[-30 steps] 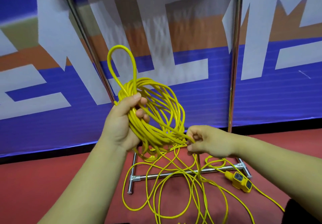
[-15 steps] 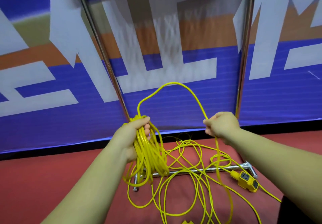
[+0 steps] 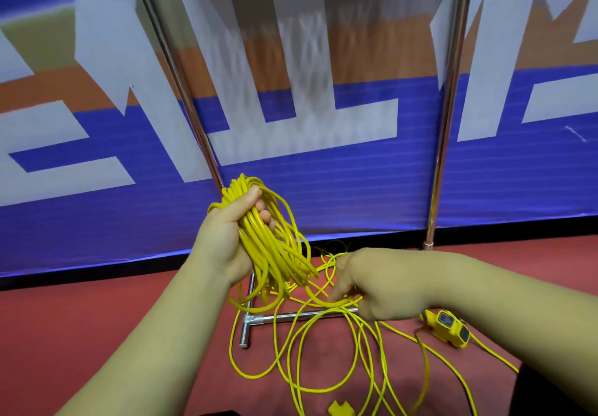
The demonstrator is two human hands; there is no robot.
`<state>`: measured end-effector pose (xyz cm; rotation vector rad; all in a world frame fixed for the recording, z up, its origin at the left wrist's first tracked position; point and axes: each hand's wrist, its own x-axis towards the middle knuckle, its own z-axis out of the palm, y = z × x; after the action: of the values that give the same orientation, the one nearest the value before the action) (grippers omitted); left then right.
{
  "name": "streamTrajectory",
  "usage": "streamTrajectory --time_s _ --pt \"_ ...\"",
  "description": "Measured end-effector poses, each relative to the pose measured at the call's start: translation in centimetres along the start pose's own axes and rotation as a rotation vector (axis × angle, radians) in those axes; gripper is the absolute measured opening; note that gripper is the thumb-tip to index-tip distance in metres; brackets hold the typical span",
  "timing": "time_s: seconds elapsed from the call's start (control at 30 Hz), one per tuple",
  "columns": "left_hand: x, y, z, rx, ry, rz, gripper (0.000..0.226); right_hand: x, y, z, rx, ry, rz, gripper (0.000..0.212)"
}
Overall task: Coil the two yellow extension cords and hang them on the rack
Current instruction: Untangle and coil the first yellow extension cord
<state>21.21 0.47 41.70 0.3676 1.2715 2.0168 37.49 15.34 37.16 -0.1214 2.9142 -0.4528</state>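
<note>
The left hand (image 3: 226,244) grips a bundled coil of thin yellow extension cord (image 3: 275,254), with fingers and thumb curled round its upper loops. The right hand (image 3: 382,286), lower and just beside the coil, pinches a loose strand (image 3: 335,303). Slack yellow loops (image 3: 231,351) lie on the red floor (image 3: 129,318) below both hands, crossing the chrome tubular rack base (image 3: 291,316). A yellow socket block (image 3: 448,328) lies beside the right wrist.

One view only: a wide-angle camera worn on the person's head, looking forward and down, so near that the left forearm (image 3: 155,344) and right forearm (image 3: 504,292) rise from the bottom edge and fill the foreground. It faces the rack (image 3: 446,124), whose uprights lean together downward in the frame, with the red floor (image 3: 64,334) beneath and the blue-and-white banner (image 3: 356,189) just behind it.
</note>
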Motion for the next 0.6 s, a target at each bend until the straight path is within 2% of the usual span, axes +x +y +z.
streamTrajectory --time_s 0.07,0.17,0.23,0.3,0.37,0.43,0.6 --pt "0.1 -0.7 0.3 0.032 -0.005 0.037 0.02 -0.3 -0.1 -0.2 -0.021 0.081 -0.056 0.049" --pt "0.3 -1.9 0.7 0.124 -0.023 0.095 0.017 -0.5 0.0 -0.5 -0.001 0.278 -0.041 0.045" --pt "0.5 -2.8 1.0 0.201 -0.035 0.133 0.008 -1.0 -0.2 -1.6 0.028 0.395 -0.004 0.03" --pt "0.6 -3.2 1.2 0.257 -0.04 0.169 0.003 -1.5 -0.3 -2.6 0.023 0.413 0.122 0.019" --pt "0.7 -3.4 1.4 0.26 -0.03 0.188 0.005 -1.9 0.1 -2.9 0.07 0.274 0.278 0.023" --pt "0.8 -3.5 1.7 0.237 0.002 0.199 0.005 -2.2 0.8 -2.7 0.23 0.099 0.39 0.02" --pt "1.3 -3.2 1.9 0.144 0.141 0.178 0.012 -3.1 3.5 -2.5 0.489 -0.134 0.48 0.014"
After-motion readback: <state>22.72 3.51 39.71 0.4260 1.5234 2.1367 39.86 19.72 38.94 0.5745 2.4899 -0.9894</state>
